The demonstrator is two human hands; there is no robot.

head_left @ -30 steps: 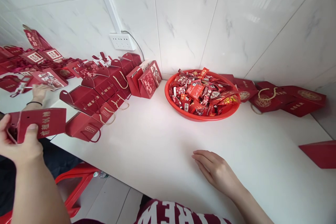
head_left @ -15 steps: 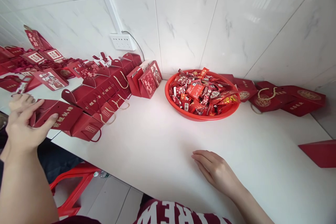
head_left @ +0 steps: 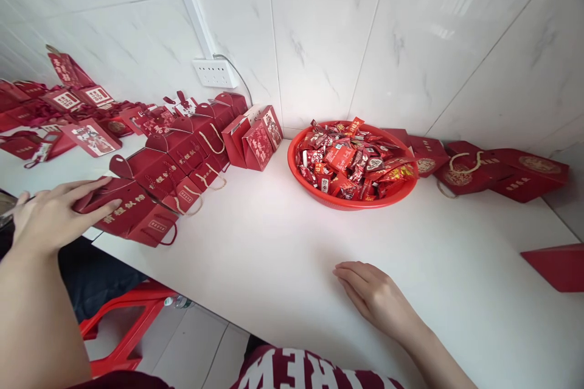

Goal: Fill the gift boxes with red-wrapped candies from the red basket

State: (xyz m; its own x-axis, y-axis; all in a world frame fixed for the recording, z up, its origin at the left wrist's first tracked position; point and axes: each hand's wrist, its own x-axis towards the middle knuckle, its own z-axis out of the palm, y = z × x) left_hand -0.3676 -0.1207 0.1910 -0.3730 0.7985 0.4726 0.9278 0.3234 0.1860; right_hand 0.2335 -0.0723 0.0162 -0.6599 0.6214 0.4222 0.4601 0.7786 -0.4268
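Note:
At the left end of a row of red gift boxes, my left hand [head_left: 59, 213] grips the end of a red gift box [head_left: 121, 209] with gold lettering. Its thumb lies on the front face and its fingers reach over the top. The box stands against the neighbouring boxes [head_left: 157, 173]. My right hand [head_left: 371, 295] rests palm down on the white table [head_left: 274, 255], fingers extended and close together, with nothing visible in it. Beyond it sits a red plastic basin [head_left: 351, 202] heaped with wrapped sweets [head_left: 342, 158].
More red boxes [head_left: 493, 170] stand along the wall at the right, and one [head_left: 554, 267] at the right edge. Red boxes and bags [head_left: 91, 134] cover the far-left table. A socket strip [head_left: 214, 73] hangs on the wall. A red stool [head_left: 132, 322] stands below left, beside someone's dark clothing.
My left hand has moved the gift box slightly rightward, up against the row, and its fingers have spread along the top. My right hand has stayed still.

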